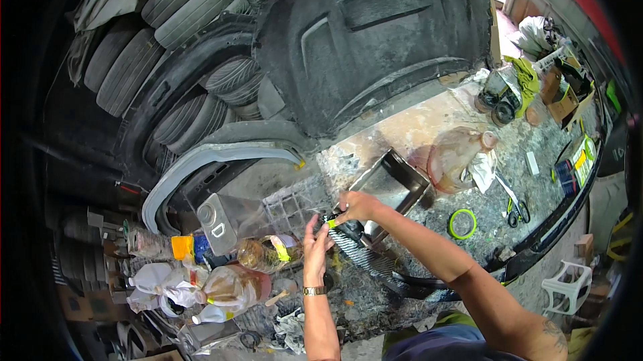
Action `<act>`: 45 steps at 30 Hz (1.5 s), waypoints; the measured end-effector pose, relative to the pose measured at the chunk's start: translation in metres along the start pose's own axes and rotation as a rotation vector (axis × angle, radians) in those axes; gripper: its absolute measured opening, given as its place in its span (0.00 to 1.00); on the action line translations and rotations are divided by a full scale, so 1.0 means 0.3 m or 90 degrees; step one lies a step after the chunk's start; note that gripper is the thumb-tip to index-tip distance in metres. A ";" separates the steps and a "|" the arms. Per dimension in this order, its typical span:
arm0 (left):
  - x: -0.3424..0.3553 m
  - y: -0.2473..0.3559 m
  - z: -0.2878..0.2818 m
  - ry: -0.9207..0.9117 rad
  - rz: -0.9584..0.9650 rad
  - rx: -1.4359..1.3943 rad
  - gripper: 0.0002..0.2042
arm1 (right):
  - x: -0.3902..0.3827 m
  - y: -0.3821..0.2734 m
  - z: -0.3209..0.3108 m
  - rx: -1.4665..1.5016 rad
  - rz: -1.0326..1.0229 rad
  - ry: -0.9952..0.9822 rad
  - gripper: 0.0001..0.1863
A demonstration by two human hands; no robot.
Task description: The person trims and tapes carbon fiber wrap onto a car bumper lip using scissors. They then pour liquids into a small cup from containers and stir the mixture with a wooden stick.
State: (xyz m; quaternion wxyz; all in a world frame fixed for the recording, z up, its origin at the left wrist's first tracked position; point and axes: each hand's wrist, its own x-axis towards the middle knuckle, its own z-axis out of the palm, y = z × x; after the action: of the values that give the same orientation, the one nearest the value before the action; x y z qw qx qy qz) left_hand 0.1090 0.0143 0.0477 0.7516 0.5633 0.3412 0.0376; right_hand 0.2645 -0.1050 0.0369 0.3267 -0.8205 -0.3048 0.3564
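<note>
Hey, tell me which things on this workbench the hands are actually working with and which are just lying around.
In hand:
- left hand and right hand, both on the small black part with a yellow-green band
- woven carbon-fibre strip right under it

Lying about:
- green tape ring
- green-handled scissors
- open metal tray
- amber plastic bottle
- stacked tyres

A small black object with a yellow-green band (338, 225) sits pinched between both hands at lower centre of the frame.
</note>
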 end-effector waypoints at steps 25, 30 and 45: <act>-0.068 -0.198 0.064 0.035 0.240 -0.215 0.27 | -0.244 0.033 0.048 -0.028 -0.004 0.168 0.14; 0.014 -0.184 0.002 -0.020 0.211 -0.268 0.32 | -0.219 0.084 0.067 0.015 0.037 0.077 0.12; -0.127 -0.232 0.062 0.148 0.166 -0.337 0.22 | -0.218 -0.027 0.065 0.012 0.125 0.040 0.12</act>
State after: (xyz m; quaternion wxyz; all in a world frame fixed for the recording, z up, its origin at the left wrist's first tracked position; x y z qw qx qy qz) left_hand 0.0674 -0.0432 0.0073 0.8168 0.3791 0.3280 0.2856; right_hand 0.2104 -0.1419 0.0579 0.3070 -0.8541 -0.2092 0.3639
